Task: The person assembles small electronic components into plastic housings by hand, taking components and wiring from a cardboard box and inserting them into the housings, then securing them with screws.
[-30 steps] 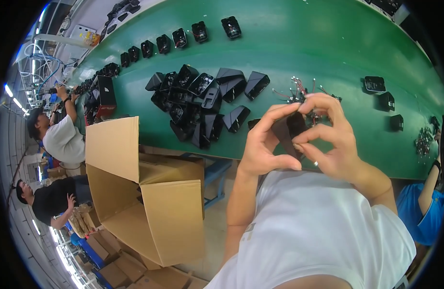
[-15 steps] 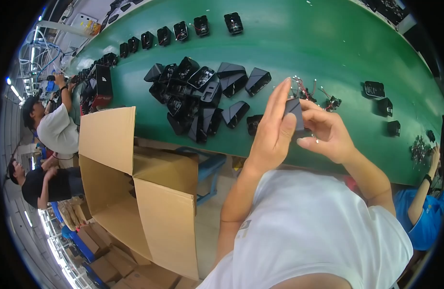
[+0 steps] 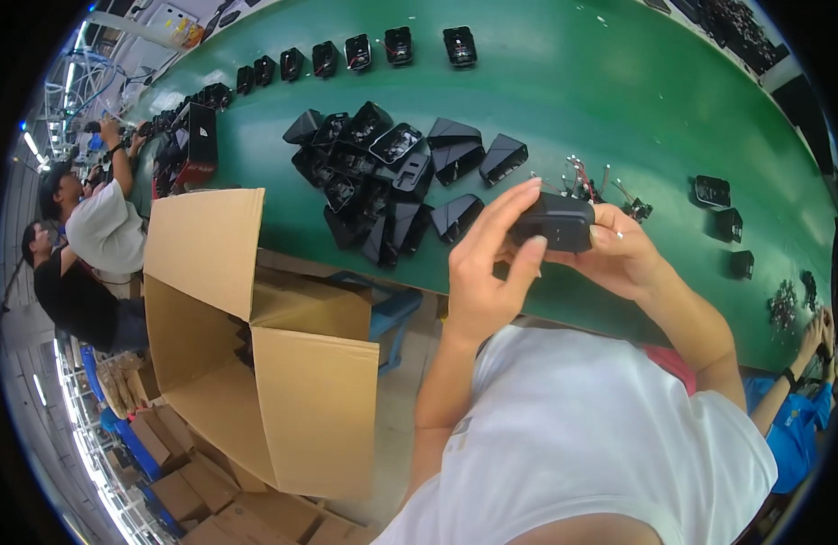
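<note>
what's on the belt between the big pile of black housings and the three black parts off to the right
In the head view, a small cluster of wired parts lies on the green belt there, just beyond the held black housing.

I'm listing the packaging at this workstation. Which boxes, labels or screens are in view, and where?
Open cardboard box: left of the person, below the green table's edge; brown, flaps up.
Smaller cardboard boxes: stacked on the floor, lower left; brown.
No screens; no label is clear enough to tell.

Both hands grip a black plastic housing above the green table.
</note>
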Motion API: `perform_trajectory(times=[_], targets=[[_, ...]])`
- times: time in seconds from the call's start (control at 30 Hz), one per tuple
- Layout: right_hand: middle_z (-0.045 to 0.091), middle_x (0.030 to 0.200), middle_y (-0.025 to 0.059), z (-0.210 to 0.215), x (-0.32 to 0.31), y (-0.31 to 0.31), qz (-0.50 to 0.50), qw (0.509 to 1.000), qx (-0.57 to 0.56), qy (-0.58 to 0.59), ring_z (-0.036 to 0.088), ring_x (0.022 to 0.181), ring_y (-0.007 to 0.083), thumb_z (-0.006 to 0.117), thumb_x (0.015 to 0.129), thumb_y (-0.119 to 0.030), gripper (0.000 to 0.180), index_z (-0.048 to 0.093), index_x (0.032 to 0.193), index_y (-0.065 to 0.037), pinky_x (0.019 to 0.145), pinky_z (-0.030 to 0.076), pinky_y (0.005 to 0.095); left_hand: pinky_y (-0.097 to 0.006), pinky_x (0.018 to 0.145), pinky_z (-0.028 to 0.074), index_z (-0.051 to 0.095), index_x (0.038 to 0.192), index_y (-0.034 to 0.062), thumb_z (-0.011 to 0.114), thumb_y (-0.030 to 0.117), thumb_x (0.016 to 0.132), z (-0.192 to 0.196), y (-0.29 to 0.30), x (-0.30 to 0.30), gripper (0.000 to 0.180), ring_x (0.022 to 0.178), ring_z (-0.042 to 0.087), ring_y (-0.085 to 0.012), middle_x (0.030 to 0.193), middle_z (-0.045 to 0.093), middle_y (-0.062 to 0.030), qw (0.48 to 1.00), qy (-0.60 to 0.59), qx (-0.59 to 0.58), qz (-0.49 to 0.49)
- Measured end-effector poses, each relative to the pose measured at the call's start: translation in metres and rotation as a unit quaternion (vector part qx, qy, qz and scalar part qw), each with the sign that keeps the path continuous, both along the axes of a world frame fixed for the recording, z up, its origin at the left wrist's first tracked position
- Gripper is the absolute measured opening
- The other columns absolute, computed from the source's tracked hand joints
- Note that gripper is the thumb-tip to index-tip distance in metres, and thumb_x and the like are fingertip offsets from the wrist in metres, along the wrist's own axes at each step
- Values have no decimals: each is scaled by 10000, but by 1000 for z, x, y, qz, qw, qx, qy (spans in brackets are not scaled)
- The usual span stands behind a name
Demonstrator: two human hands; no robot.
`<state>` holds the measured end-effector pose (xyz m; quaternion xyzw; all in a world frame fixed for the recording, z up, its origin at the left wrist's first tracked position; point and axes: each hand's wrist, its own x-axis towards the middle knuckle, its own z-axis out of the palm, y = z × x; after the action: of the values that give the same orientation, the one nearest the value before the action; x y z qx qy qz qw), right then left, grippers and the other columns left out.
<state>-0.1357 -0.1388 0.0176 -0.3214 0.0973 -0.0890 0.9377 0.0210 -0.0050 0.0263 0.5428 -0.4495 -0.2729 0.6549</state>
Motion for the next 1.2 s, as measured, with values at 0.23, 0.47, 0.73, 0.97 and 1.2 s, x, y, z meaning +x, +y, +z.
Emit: perform_trajectory(times=[0.23, 0.47, 0.73, 0.97, 1.2], targets=[[526, 1428, 206, 30, 57, -70, -191, 623, -759, 22, 572, 1260, 338, 762, 799, -165, 308, 707, 1055, -3, 1063, 429, 422, -266, 653, 507, 627, 1256, -5, 668, 12, 875, -17, 14, 13, 384, 754, 629, -168, 1202, 645, -147, 948, -200, 33, 247], [502, 1446, 115, -37, 145, -196, -144, 466, -856, 172, 525, 1258, 349, 792, 788, -221, 269, 744, 1007, -72, 1048, 447, 438, -442, 987, 416, 677, 1141, 68, 728, 107, 815, -44, 17, 16, 333, 1176, 519, -337, 1228, 603, -99, 876, -388, 145, 248], [502, 1432, 115, -12, 97, -184, -166, 444, -866, 160, 498, 1304, 339, 760, 822, -178, 364, 666, 1155, -66, 1090, 422, 446, -556, 1089, 259, 661, 1215, 111, 805, 272, 770, -18, 27, 6, 495, 1405, 341, -386, 1400, 512, -81, 866, -454, 175, 112], [677, 1105, 76, 50, -70, -119, 46, 611, -720, 325, 667, 833, 212, 730, 809, -93, 306, 664, 1107, -70, 695, 534, 314, -540, 1129, 229, 657, 1192, 108, 803, 125, 732, -43, 29, 0, 483, 1355, 445, -315, 1262, 599, -39, 853, -483, 184, 72], [640, 1050, 73, -8, -93, -64, -77, 623, -719, 298, 643, 916, 205, 753, 764, -20, 360, 617, 1095, -55, 722, 539, 320, -494, 1087, 348, 682, 1150, 84, 827, 91, 700, -41, 24, -21, 473, 1171, 590, -319, 1191, 614, -73, 882, -459, 96, 49]])
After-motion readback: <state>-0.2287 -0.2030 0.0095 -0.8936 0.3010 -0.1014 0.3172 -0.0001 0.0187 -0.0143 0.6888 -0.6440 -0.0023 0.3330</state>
